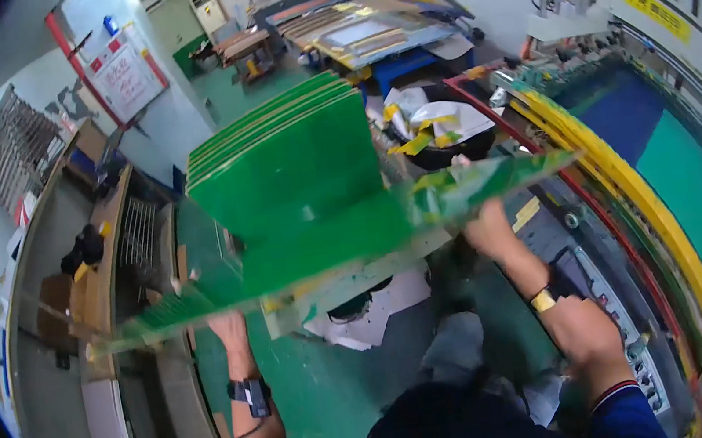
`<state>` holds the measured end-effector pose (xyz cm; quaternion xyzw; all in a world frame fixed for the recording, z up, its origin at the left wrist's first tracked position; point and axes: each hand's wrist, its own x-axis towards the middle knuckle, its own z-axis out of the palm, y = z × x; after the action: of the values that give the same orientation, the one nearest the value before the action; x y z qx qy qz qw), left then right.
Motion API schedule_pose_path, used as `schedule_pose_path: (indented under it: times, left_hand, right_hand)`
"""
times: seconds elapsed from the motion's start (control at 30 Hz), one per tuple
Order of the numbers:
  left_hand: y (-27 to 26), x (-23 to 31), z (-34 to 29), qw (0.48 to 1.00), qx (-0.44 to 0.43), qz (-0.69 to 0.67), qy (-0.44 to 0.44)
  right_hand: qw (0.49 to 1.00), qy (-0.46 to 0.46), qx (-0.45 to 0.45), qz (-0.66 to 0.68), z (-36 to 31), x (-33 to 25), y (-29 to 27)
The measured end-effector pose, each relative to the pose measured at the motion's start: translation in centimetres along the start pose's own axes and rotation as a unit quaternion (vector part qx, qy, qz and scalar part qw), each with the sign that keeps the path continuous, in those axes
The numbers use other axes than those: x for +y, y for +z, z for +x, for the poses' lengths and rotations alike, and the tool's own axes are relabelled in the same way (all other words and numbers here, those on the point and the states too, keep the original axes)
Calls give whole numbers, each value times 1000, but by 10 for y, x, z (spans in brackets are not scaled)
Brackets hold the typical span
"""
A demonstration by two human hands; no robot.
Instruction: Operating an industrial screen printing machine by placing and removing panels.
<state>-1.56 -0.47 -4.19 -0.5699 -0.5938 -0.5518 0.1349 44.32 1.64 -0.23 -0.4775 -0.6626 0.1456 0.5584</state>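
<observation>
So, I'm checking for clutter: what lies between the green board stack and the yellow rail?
The head view shows a black bin holding white paper and yellow scraps, then, nearer the yellow rail, a red rail.

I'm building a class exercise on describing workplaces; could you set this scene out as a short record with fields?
Left hand: left hand grips the wide green panel toward its left end
Right hand: right hand grips it toward the right end
Panel: motion-blurred, right end higher in the picture
Ahead: green boards standing close together
Bin: black bin with crumpled white and yellow material
Right side: long yellow bar
Floor: green floor
</observation>
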Motion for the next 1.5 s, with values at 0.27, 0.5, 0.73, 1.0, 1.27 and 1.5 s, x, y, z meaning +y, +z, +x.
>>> schedule_pose_path:
  times: [0.27, 0.5, 0.73, 1.0, 1.27, 1.5]
  left_hand:
    - [28, -13, 126, 969, -132, -181, -101]
    - [67, -63, 127, 946, -218, -169, -173]
    - [90, -123, 117, 932, -249, -148, -218]
    - [102, -165, 102, 942, -260, -112, -182]
    - [105, -133, 98, 932, -230, -194, -203]
    - [100, -145, 100, 929, -216, -198, -226]
  right_hand:
    - [980, 112, -7, 164, 122, -43, -6]
    - [973, 146, -119, 135, 161, 0, 44]
    - [968, 136, -174, 123, 172, 58, 94]
    - [959, 102, -227, 139, 199, 114, 114]
    - [943, 128, -246, 182, 226, 106, 126]
    - [954, 69, -251, 150, 235, 104, 132]
